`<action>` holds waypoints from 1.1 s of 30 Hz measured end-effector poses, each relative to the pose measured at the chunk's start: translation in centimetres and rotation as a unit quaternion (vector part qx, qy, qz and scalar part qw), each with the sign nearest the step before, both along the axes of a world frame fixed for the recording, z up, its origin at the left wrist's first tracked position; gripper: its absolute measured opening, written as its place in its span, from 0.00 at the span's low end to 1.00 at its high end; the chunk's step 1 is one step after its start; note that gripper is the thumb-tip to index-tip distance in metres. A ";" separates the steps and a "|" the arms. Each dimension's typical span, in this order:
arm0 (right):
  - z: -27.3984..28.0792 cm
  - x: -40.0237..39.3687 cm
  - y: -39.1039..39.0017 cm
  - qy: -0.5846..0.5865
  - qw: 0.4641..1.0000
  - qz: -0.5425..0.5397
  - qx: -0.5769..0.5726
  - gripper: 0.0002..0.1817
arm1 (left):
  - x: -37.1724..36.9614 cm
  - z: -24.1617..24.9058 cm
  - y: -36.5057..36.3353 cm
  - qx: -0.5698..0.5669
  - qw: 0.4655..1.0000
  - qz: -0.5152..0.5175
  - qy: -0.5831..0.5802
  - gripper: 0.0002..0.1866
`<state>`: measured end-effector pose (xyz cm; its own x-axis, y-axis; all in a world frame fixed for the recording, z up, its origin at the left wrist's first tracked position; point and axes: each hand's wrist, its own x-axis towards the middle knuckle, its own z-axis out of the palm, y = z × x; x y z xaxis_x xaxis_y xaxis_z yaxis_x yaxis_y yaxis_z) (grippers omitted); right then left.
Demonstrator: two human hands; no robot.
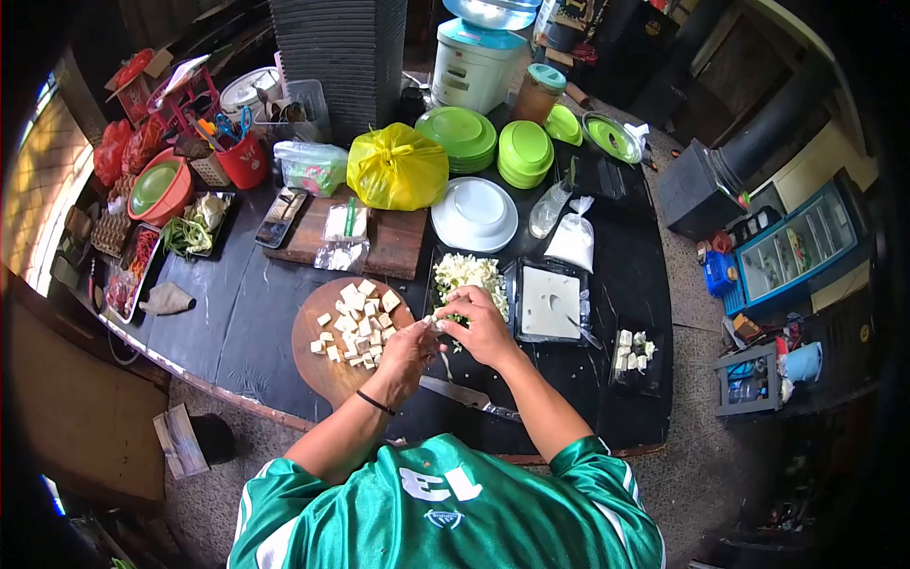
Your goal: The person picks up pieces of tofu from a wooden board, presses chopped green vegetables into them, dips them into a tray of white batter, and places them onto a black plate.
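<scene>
My left hand (pixel 406 353) is closed beside the round wooden board (pixel 311 327), on which pale tofu-like cubes (pixel 355 322) are heaped. Its fingertips meet those of my right hand (pixel 479 327), pinched around a small whitish piece (pixel 436 324). Behind my right hand lies a tray of chopped whitish-green vegetable (pixel 466 273). A black tray of white batter (pixel 550 302) with a spoon in it sits to the right. The knife (pixel 460 392) lies on the table below my hands.
A small tray with white cubes (pixel 632 358) is at the right. Farther back are a thick wooden board (pixel 393 242), a yellow bag (pixel 398 168), white plates (pixel 474 215), green plates (pixel 457 136), a bottle (pixel 550 211) and a bag of white powder (pixel 572 239). A phone (pixel 281 216) lies left.
</scene>
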<state>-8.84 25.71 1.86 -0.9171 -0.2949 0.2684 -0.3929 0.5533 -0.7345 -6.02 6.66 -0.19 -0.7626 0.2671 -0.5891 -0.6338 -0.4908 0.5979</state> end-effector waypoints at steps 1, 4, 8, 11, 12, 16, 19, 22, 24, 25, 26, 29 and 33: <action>0.0 0.0 0.1 0.001 1.000 0.003 0.000 0.09 | -0.1 0.0 -0.1 0.002 1.000 -0.006 -0.002 0.13; 0.3 0.1 0.2 0.000 1.000 0.008 -0.001 0.09 | -0.1 -0.3 -0.1 0.000 1.000 -0.009 0.001 0.13; 0.2 0.2 0.2 0.034 0.999 0.019 -0.004 0.08 | -0.1 -1.0 -0.3 0.020 1.000 -0.023 -0.006 0.15; 0.2 0.5 0.3 0.062 0.998 0.024 0.007 0.09 | -0.1 0.0 0.1 0.015 1.000 -0.017 -0.022 0.15; 0.4 0.7 0.4 0.075 0.997 0.026 0.024 0.10 | 0.0 0.1 0.3 0.016 0.999 -0.011 -0.027 0.15; 1.3 0.9 0.4 0.114 0.990 0.045 0.068 0.13 | 0.1 0.3 0.1 0.038 0.998 0.005 -0.041 0.21; 1.6 1.0 0.0 0.116 0.986 0.064 0.096 0.16 | 0.6 0.4 -0.5 0.045 0.997 0.026 -0.049 0.16; 1.9 1.0 -0.9 0.119 0.982 0.094 0.116 0.18 | 1.1 -0.5 -2.1 0.058 0.996 0.044 -0.054 0.15; 2.1 0.9 -1.9 0.128 0.977 0.116 0.123 0.18 | 1.8 -1.0 -3.3 0.064 0.995 0.059 -0.052 0.16; 2.2 1.0 -2.4 0.127 0.976 0.125 0.124 0.18 | 2.2 -1.1 -3.9 0.065 0.994 0.076 -0.048 0.16; 2.4 0.8 -3.0 0.120 0.978 0.132 0.111 0.17 | 2.5 -1.2 -4.5 0.067 0.993 0.092 -0.042 0.16; 1.8 0.1 -4.5 0.087 0.987 0.115 0.071 0.13 | 3.8 -1.2 -7.4 0.064 0.991 0.118 -0.017 0.17; -0.6 -2.7 -6.3 0.051 0.989 0.047 0.131 0.11 | 5.8 -1.5 -11.2 0.063 0.981 0.185 -0.016 0.14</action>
